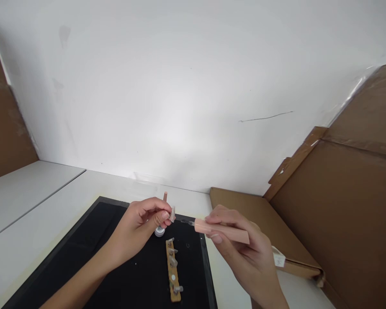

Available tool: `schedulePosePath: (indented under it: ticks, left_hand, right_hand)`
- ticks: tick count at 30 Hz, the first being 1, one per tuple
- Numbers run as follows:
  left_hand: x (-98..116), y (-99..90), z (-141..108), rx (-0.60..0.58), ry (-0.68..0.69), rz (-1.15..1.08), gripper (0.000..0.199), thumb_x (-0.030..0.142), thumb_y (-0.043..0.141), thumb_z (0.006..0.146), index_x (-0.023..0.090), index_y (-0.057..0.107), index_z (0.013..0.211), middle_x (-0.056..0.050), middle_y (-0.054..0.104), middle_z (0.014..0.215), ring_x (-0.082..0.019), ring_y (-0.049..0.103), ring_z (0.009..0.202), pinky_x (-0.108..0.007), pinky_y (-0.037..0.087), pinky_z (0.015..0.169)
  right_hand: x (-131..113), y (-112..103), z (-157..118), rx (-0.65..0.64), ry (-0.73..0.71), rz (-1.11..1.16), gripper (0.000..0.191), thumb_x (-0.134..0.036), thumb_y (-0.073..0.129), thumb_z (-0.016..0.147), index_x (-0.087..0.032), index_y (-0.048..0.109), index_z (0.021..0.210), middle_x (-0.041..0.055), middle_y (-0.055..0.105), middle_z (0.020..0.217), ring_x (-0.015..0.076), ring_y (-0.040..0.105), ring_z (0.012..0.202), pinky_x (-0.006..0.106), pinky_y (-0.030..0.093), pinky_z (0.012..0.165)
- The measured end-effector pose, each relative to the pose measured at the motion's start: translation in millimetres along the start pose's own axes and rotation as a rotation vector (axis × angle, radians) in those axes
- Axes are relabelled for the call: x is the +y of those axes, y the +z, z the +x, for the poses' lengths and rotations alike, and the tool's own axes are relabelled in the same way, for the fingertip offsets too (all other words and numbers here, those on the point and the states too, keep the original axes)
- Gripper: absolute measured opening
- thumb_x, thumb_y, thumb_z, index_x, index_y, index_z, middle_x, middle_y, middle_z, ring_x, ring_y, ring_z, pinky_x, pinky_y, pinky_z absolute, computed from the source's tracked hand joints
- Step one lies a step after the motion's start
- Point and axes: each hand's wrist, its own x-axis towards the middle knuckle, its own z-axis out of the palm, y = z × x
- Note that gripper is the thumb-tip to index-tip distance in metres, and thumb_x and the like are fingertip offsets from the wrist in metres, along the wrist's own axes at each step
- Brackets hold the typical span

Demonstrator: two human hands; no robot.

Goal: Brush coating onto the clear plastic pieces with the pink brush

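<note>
My left hand (148,223) pinches a small pale piece (173,213) between thumb and fingers, above the far part of the black mat. In my right hand (241,244) is a pink handle (221,231), held level, with a thin clear tip pointing left at the small piece. A gap remains between the tip and the piece. A wooden strip (173,272) with several small translucent pieces standing on it lies on the black mat (125,274) below the hands. Behind my left hand are a small round jar (160,231) and a thin pink stick (165,196), both partly hidden.
A flat cardboard box (244,206) lies at the right, with a small white box (278,257) by its edge. Tall cardboard panels (357,184) stand on the right and far left. A clear tray (146,182) is near the white wall.
</note>
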Motion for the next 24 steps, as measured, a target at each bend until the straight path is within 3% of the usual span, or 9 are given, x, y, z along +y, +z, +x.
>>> schedulePosePath:
  ticks: [10, 24]
  left_hand:
    - [2.2, 2.5, 2.4, -0.023, 0.051, 0.035, 0.016, 0.024, 0.059, 0.087, 0.016, 0.065, 0.076, 0.000, 0.061, 0.064, -0.012, 0.055, 0.061, -0.023, 0.046, 0.061]
    - [4.0, 2.9, 1.7, -0.052, 0.021, 0.023, 0.015, 0.020, 0.055, 0.087, 0.016, 0.064, 0.077, 0.001, 0.058, 0.065, -0.011, 0.053, 0.062, -0.023, 0.044, 0.062]
  right_hand:
    - [-0.3, 0.6, 3.3, -0.060, -0.090, 0.053, 0.021, -0.010, 0.061, 0.084, -0.026, 0.064, 0.097, 0.0020, 0.066, 0.072, 0.0171, 0.059, 0.062, 0.029, 0.047, 0.054]
    - [-0.8, 1.0, 2.9, -0.115, -0.096, 0.092, 0.026, -0.007, 0.061, 0.083, -0.027, 0.064, 0.100, 0.0003, 0.064, 0.072, 0.0157, 0.057, 0.064, 0.027, 0.048, 0.055]
